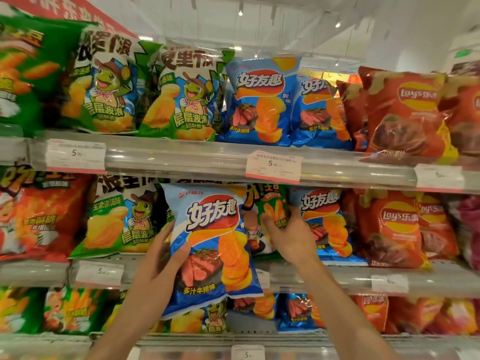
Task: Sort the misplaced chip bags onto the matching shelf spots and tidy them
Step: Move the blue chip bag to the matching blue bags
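My left hand [158, 258] grips a blue steak-flavour chip bag [211, 245], thumb curled over its front, holding it tilted in front of the middle shelf [337, 278]. My right hand [288, 236] reaches in, fingers closing on the edge of a green bag [270, 207] wedged there, just beside another blue bag [327, 224] standing on that shelf. Two more blue bags [262, 102] stand above, over a price tag [274, 166].

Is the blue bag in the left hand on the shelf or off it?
Off it. The left hand grips the blue bag in front of the middle shelf, its bottom edge hanging below the shelf rail.
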The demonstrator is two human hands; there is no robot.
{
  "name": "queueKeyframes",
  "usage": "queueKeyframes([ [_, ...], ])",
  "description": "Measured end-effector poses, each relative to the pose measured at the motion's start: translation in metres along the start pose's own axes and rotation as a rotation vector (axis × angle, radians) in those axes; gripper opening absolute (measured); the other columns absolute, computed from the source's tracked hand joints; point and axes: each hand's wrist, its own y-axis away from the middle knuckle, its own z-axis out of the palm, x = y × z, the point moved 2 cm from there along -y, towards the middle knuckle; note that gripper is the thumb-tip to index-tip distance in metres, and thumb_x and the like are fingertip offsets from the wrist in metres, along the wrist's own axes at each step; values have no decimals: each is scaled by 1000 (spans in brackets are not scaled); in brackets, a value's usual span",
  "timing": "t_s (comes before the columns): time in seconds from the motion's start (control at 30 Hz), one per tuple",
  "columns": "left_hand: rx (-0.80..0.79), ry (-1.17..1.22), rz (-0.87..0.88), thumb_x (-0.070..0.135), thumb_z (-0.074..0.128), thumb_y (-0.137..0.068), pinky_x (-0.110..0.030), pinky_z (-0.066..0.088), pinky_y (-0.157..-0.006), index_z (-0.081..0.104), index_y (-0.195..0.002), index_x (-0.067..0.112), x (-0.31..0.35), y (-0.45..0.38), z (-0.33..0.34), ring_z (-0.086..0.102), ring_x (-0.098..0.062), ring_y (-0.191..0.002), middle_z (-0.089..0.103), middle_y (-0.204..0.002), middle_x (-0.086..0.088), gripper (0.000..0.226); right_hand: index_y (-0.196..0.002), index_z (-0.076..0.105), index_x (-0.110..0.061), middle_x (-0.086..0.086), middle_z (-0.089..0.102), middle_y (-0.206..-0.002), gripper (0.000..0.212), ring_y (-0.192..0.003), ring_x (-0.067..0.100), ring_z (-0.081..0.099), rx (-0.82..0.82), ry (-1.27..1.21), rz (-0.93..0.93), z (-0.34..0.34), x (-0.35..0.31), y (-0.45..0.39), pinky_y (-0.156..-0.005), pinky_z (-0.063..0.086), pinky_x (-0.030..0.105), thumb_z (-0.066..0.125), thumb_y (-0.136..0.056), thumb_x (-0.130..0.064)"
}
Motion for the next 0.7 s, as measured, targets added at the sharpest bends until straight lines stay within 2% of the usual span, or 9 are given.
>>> queueKeyframes([
  [0.13, 18, 39, 12, 38, 58, -91, -24, 58, -58, 45, -128, 62, 2, -2, -3, 73, -10, -90, 69, -114, 19, 46, -126, 51, -19, 4, 68, -106, 65, -94, 29, 67, 62, 48, -22, -16, -5, -1, -77, 57, 45, 60, -85, -69],
  [0.23, 11, 34, 2, 38, 58, -90, -19, 55, -55, 46, -132, 59, 4, -1, -4, 71, -13, -89, 69, -117, 16, 48, -121, 53, -17, 5, 69, -96, 63, -87, 30, 67, 93, 48, -13, -32, -5, 0, -73, 56, 44, 62, -85, -68],
  [0.3, 3, 21, 6, 40, 57, -90, -21, 56, -57, 43, -138, 57, 5, -1, -5, 70, -14, -92, 67, -125, 12, 53, -118, 54, -16, 4, 69, -92, 64, -83, 28, 67, 111, 52, -22, -42, -3, 2, -70, 56, 44, 62, -84, -69],
  [0.4, -2, -40, 34, 48, 58, -87, -27, 60, -70, 39, -129, 71, 8, 0, -1, 70, -7, -103, 59, -134, 20, 52, -112, 55, -20, -3, 67, -87, 55, -78, 21, 64, 112, 65, -19, -59, 3, 9, -68, 53, 39, 64, -85, -67],
  [0.5, -26, -126, 51, 51, 55, -89, -21, 57, -68, 32, -122, 78, 14, 2, 14, 67, -11, -108, 53, -142, 14, 48, -121, 54, -19, -2, 67, -95, 60, -85, 23, 64, 129, 60, -13, -78, 17, 18, -73, 52, 39, 64, -85, -66],
  [0.53, -33, -164, 61, 56, 53, -88, -25, 58, -78, 29, -122, 80, 15, 1, 20, 63, -13, -117, 47, -146, 16, 48, -127, 53, -18, -1, 68, -99, 65, -88, 24, 65, 138, 60, -14, -85, 21, 21, -75, 53, 40, 63, -85, -67],
  [0.6, -47, -226, 109, 66, 51, -83, -44, 53, -101, 27, -129, 79, 17, -5, 35, 52, -17, -133, 40, -149, 24, 54, -136, 49, -17, 2, 69, -105, 75, -93, 26, 67, 158, 56, -11, -97, 34, 26, -80, 55, 44, 62, -84, -69],
  [0.63, -57, -245, 136, 68, 49, -83, -49, 51, -104, 25, -134, 76, 17, -9, 44, 50, -18, -135, 39, -147, 29, 57, -138, 48, -17, 2, 69, -106, 76, -94, 26, 67, 162, 55, -5, -104, 38, 28, -81, 55, 43, 62, -84, -68],
  [0.7, -69, -262, 173, 62, 47, -89, -48, 46, -109, 23, -143, 66, 19, -18, 63, 49, -18, -137, 37, -148, 30, 59, -141, 46, -16, -2, 65, -106, 75, -95, 22, 62, 166, 42, 9, -116, 47, 33, -79, 48, 37, 62, -86, -65],
])
